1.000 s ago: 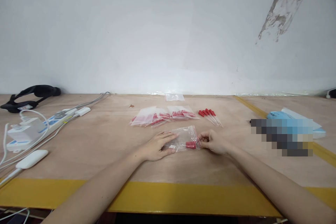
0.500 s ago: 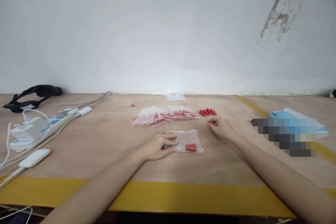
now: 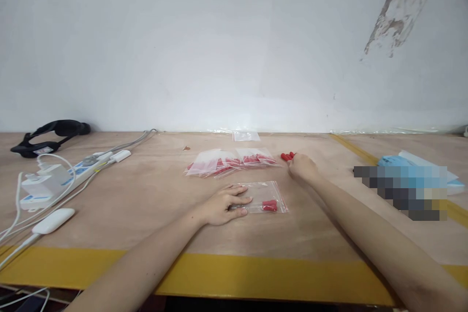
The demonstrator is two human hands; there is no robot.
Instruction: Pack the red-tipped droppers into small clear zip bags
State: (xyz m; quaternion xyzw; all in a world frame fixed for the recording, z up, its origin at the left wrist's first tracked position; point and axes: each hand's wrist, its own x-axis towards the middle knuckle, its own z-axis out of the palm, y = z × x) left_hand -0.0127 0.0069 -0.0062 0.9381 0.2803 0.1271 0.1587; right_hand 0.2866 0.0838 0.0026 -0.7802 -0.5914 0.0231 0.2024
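Here, spread left fingers (image 3: 240, 200) rest on the bag (image 3: 262, 191); the right hand's (image 3: 304, 167) grip I can't tell.

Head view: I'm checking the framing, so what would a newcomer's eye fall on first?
Probably the red tips in the clear bag, partly under the left hand, near the centre. Beyond it lie bags showing more red; to their right, the right hand is at other red pieces. The scarred patch high on the wall also stands out.
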